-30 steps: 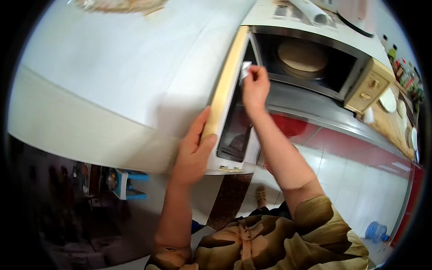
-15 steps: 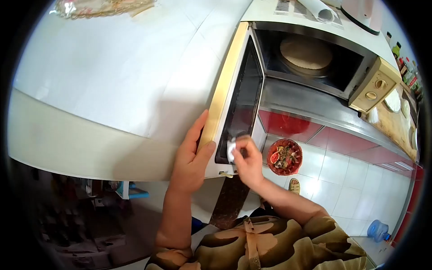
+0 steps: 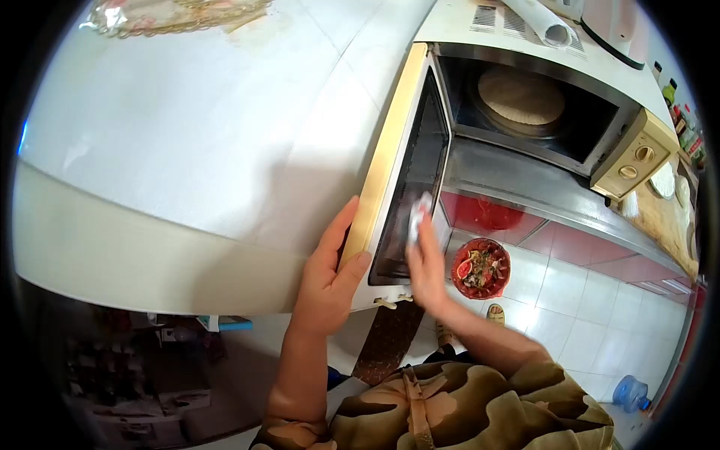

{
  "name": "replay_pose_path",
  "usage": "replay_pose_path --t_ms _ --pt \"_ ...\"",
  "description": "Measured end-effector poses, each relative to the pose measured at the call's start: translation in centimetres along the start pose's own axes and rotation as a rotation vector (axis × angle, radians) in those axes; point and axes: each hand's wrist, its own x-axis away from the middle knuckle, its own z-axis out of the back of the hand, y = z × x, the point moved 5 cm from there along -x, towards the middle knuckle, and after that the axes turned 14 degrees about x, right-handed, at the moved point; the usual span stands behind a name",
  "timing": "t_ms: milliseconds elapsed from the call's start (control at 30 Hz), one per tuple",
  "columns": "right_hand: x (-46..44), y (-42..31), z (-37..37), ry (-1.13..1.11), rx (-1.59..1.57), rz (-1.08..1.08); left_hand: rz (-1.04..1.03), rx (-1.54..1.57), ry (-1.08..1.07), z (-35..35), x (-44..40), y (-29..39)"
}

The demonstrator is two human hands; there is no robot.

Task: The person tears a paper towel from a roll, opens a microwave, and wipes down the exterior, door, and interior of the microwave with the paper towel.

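The microwave stands with its door swung wide. My left hand is closed around the lower part of the door's yellow edge, thumb on the near side. Against the dark inner window of the door, my right hand presses a crumpled white tissue or cloth. Motion blurs that hand slightly, and I cannot tell which material the white wad is. Inside the oven a round tan disc lies on the turntable.
A red bin holding food scraps stands on the tiled floor. White counter lies left of the door. A paper roll and a pink appliance rest on the microwave. A blue water bottle is at lower right.
My right hand has slid up the door's window with the white wad. My left hand keeps its hold on the door edge. The whole view has shifted slightly.
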Motion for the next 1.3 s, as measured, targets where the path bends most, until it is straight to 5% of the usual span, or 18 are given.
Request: replay_pose_path --t_ms 167,300,433,567,633,733,833,867,967,1033,1167,1300 --pt "-6.9 0.7 0.8 0.042 -0.066 0.136 -0.011 0.011 0.006 -0.4 -0.2 0.1" --pt "-17.5 5.4 1.6 0.137 -0.023 -0.038 0.006 0.035 -0.006 -0.4 0.0 0.1" --pt "-7.9 8.8 -0.7 -0.051 -0.055 -0.228 -0.018 0.028 -0.025 -0.3 -0.3 0.3" --pt "2.0 -0.8 -0.5 -0.152 -0.061 0.038 -0.018 -0.003 0.002 -0.1 -0.1 0.1" --pt "-1.8 -2.9 0.3 -0.037 -0.117 0.237 -0.004 0.031 -0.014 -0.5 -0.3 0.0" --pt "-10.0 1.6 1.1 0.024 -0.128 -0.043 -0.001 0.045 -0.010 -0.4 -0.1 0.3" --pt "-5.8 7.1 -1.3 -0.016 -0.089 -0.268 -0.015 0.014 -0.024 -0.3 -0.2 0.3" --pt "-3.0 6.0 -1.5 -0.018 -0.003 -0.085 -0.025 0.009 -0.013 -0.2 -0.2 0.1" --pt "1.2 -0.2 -0.6 -0.088 -0.094 -0.051 -0.003 0.056 -0.006 -0.3 -0.2 0.1" --pt "-3.9 0.6 0.1 -0.030 -0.156 0.057 -0.003 0.037 0.008 -0.1 0.0 0.1" --pt "-13.8 8.3 0.6 0.118 -0.006 -0.228 0.007 0.072 0.005 -0.6 -0.2 0.1" --pt "-12.1 10.3 0.4 0.107 0.083 -0.167 0.002 0.024 0.013 -0.3 0.2 0.1"
